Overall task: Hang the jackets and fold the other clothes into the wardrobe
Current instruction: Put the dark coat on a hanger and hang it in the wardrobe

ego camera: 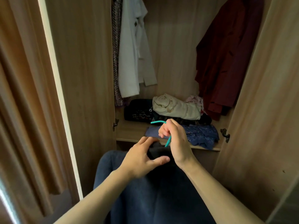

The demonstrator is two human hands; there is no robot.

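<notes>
white coat hangs left in wardrobe | left hand grips dark collar of blue jacket before the shelf | right hand clutches teal hanger just above it | red coat hangs right

A: Thin teal plastic hanger: right hand is covering most of it, only the hook tip and one short stretch are showing.
B: Bottom edge is cutting off the dark blue fabric jacket.
A: Top edge is cropping the long white coat and the dark red coat. Round white logo on the folded black garment is coming out too small to read.
</notes>
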